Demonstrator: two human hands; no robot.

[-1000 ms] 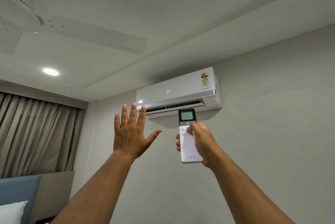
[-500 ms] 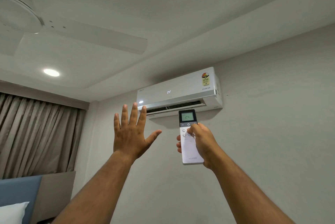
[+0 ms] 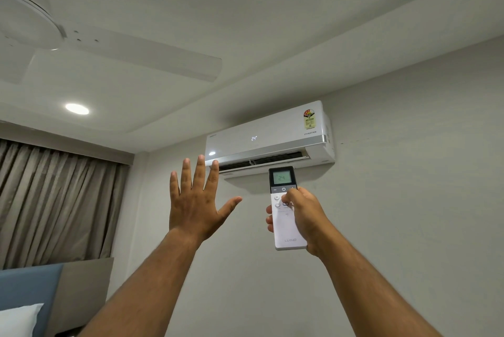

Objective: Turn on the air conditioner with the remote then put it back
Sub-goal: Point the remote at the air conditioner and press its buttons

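A white air conditioner (image 3: 270,135) hangs high on the wall, its front showing 24 and its lower flap open. Just below it I hold a white remote (image 3: 286,227) upright in my right hand (image 3: 306,216), thumb resting on the buttons under the power key; its dark top screen reads 24. My left hand (image 3: 195,200) is raised beside it, palm toward the unit, fingers spread and holding nothing, fingertips overlapping the unit's left corner.
A white ceiling fan (image 3: 54,36) hangs at the upper left, with a lit round ceiling light (image 3: 77,109) below it. Beige curtains (image 3: 54,200) cover the left wall. A blue headboard (image 3: 27,285) and a white pillow (image 3: 19,320) sit at the bottom left.
Almost nothing differs. The remote and my right hand have sunk very slightly; my left hand stays raised and spread.
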